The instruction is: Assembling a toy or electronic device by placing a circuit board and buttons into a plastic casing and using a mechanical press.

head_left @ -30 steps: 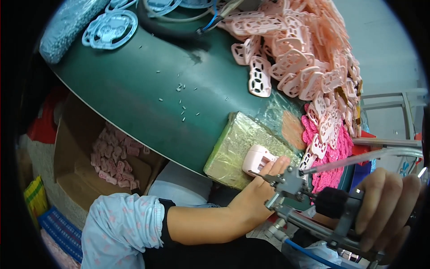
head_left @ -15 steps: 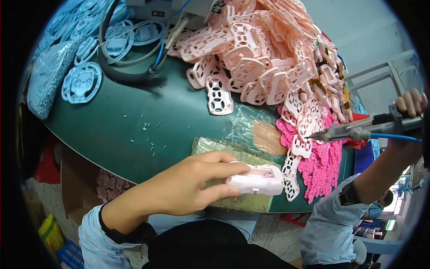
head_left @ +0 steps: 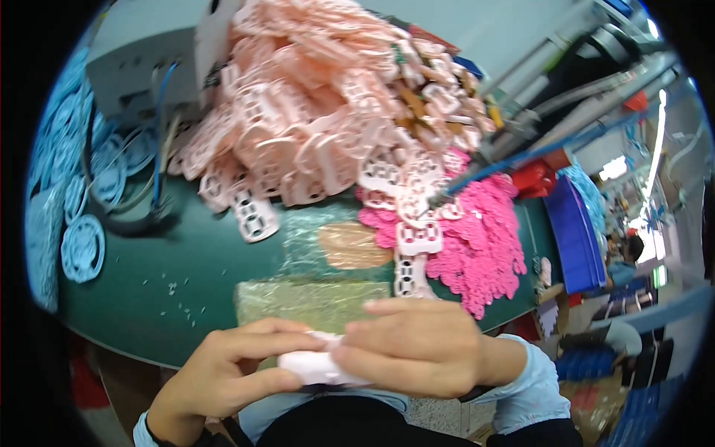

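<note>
A pale pinkish-white plastic housing (head_left: 316,366) sits up off the table between the person's two hands, low over the near side of a film-wrapped yellowish slab (head_left: 302,298). From here it looks smooth and rounded, a bit glossy, with its right part covered by fingers. The left hand (head_left: 242,365) is clamped on its left end, thumb on the near side and fingers over the far side; the right hand (head_left: 417,349) lies across the other end, though whether it grips or only presses I can't tell. The curved front edge of the green table (head_left: 194,253) passes close by the hands. Left of the slab there's open green surface with just a scatter of tiny metal pins (head_left: 173,289); to the right, bright pink plastic pieces (head_left: 480,246) crowd the way, and beyond the slab a heap of pale pink openwork plates (head_left: 313,97) closes it off. The housing's long axis runs roughly left to right, along the slab's length, a smooth side toward the person; which end is its front I can't make out.
</note>
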Demonstrator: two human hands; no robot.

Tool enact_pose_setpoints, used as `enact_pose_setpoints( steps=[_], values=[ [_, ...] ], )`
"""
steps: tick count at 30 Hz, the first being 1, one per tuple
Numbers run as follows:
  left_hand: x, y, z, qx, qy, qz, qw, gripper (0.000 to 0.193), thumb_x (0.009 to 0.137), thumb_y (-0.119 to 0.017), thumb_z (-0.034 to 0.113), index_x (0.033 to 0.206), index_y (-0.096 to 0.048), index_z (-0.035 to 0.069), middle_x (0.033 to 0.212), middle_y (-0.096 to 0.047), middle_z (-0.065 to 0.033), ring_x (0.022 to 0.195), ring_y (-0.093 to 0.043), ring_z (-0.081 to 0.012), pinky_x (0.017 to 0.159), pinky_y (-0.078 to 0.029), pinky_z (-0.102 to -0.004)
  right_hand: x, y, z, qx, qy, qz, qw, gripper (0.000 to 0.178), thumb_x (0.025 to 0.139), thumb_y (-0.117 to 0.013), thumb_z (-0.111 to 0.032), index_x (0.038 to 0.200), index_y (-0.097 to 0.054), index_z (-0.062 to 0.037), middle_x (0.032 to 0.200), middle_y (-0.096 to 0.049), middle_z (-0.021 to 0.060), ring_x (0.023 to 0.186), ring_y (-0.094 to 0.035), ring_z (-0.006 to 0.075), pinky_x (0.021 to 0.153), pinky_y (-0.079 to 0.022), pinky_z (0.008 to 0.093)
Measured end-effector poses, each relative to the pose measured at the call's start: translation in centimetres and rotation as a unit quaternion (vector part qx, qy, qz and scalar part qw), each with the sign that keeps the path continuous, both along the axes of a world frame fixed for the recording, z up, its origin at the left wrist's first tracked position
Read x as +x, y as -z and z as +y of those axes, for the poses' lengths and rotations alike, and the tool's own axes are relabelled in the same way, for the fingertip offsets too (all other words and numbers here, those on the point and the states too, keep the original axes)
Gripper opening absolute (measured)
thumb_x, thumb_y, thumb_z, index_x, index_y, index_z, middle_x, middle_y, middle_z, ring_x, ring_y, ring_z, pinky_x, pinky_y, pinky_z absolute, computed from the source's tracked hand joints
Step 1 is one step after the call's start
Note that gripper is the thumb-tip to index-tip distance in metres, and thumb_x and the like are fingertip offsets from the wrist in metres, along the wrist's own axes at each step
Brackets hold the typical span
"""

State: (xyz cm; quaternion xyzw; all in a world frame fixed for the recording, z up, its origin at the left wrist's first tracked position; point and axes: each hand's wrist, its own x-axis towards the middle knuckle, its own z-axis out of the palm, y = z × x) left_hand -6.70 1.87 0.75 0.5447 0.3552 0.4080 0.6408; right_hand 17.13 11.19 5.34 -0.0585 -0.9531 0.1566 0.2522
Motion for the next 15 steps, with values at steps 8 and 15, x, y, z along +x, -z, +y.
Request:
enact_pose_setpoints(
  steps=[8,15],
  values=[
    [-8.3,-5.1,-3.5,0.017,0.161,0.319,0.934,0.041,0.080,-0.074,0.018,0.115,-0.064,0.000,0.118,-0.063,-0.0190,0.108,-0.060,-0.0342,0.098,-0.043,-0.0404,6.0,-2.2,3.0,-0.175,0.159,-0.106,0.966,0.043,0.080,-0.075,-0.024,0.116,-0.065,-0.0031,0.111,-0.067,0.0158,0.091,-0.068,0.0279,0.084,-0.054,0.0364],
    [-8.5,-3.6,-2.7,-0.111,-0.224,0.241,0.938,0.070,0.062,-0.086,0.033,0.117,-0.063,-0.004,0.104,-0.070,-0.0217,0.103,-0.067,-0.0292,0.094,-0.046,-0.0409,14.3,3.1,24.4,-0.145,0.443,0.013,0.885,0.035,0.089,-0.061,-0.009,0.122,-0.057,0.0025,0.097,-0.069,0.0115,0.089,-0.065,0.0176,0.081,-0.051,0.0297]
  ],
)
